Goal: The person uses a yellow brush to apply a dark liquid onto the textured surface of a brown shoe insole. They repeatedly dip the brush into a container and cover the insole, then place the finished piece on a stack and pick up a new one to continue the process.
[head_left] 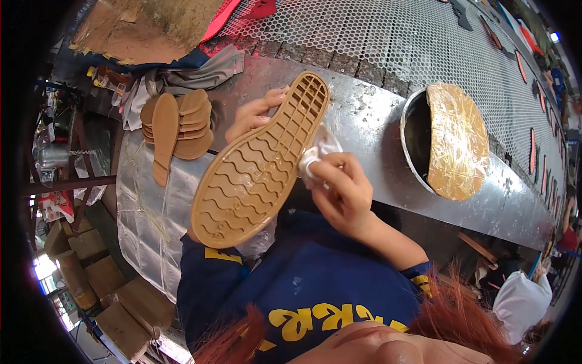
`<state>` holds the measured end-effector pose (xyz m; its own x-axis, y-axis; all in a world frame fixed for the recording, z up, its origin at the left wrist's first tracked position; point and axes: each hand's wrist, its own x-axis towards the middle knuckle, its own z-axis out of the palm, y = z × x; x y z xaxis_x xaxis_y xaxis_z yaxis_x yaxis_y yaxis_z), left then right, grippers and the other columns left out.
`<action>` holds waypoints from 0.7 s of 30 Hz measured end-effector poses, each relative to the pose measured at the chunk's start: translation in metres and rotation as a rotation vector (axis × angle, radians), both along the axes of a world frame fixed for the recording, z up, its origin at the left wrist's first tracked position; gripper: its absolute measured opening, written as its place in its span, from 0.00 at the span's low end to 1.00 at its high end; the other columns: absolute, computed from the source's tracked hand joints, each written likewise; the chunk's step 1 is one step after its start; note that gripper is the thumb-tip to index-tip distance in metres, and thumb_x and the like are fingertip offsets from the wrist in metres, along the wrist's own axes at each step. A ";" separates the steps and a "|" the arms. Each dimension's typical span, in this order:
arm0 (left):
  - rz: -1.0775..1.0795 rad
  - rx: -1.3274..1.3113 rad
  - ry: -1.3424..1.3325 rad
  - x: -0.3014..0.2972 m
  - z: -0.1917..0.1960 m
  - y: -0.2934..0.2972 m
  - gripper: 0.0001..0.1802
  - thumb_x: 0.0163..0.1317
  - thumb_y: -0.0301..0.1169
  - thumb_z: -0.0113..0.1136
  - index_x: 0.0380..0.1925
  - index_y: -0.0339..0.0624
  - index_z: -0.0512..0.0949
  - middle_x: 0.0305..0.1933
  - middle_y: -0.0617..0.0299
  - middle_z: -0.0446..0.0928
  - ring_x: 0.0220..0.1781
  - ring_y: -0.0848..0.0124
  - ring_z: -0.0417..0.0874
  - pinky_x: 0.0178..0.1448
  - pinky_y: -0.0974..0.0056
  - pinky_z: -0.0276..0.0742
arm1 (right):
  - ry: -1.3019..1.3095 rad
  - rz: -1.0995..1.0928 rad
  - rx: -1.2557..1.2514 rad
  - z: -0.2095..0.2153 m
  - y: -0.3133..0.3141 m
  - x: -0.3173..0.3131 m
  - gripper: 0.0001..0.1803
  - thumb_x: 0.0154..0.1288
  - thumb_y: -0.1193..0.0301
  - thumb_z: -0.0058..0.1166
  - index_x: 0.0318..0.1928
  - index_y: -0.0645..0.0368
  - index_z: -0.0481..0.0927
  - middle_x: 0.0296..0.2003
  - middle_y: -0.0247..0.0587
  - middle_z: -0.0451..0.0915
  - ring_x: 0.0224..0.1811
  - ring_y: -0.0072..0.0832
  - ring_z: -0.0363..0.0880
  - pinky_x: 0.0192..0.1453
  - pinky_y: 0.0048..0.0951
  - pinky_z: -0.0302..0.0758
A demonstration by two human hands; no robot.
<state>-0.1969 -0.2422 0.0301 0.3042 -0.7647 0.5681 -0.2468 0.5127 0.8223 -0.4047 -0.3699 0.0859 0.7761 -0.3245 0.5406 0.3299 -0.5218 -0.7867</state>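
Observation:
A tan shoe sole (260,158) is held up at a slant in front of me, its wavy and gridded tread facing me. My left hand (257,112) grips it from behind, closed on its far-left edge; part of that hand is hidden by the sole. At the sole's right edge, my right hand (345,188) pinches a crumpled white cloth (321,151) against the side. The tread looks glossy in places.
Several tan insoles (194,121) are stacked on the left. To the right stands a round metal pot (413,139), partly covered by a tape-wrapped board (459,142). Beyond the metal ledge (364,115) runs a mesh conveyor (364,30). Cardboard boxes (121,309) lie at lower left.

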 end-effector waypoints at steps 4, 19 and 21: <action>0.148 0.055 0.015 -0.009 0.017 -0.004 0.31 0.59 0.33 0.51 0.63 0.33 0.64 0.68 0.47 0.61 0.70 0.58 0.64 0.72 0.55 0.60 | -0.034 0.124 0.017 -0.003 0.003 -0.002 0.19 0.49 0.86 0.61 0.44 0.60 0.80 0.39 0.44 0.74 0.25 0.30 0.79 0.28 0.28 0.75; 0.199 0.231 0.410 -0.050 0.061 -0.028 0.35 0.64 0.28 0.49 0.69 0.38 0.47 0.63 0.52 0.66 0.62 0.66 0.71 0.68 0.59 0.64 | 0.282 -0.202 -0.336 -0.030 -0.061 0.000 0.21 0.54 0.76 0.62 0.49 0.57 0.71 0.48 0.42 0.79 0.34 0.39 0.83 0.30 0.34 0.78; 0.052 0.223 0.627 -0.047 0.066 -0.033 0.31 0.68 0.32 0.42 0.69 0.38 0.50 0.65 0.51 0.65 0.62 0.65 0.71 0.67 0.58 0.65 | 0.272 -0.196 -0.328 -0.027 -0.060 -0.004 0.21 0.55 0.75 0.62 0.49 0.57 0.71 0.48 0.42 0.79 0.35 0.39 0.83 0.30 0.34 0.78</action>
<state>-0.2438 -0.2756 0.0960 0.5650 -0.8188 0.1016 0.2929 0.3142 0.9030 -0.4091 -0.4302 0.0591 0.8453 -0.3249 0.4241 0.0048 -0.7892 -0.6141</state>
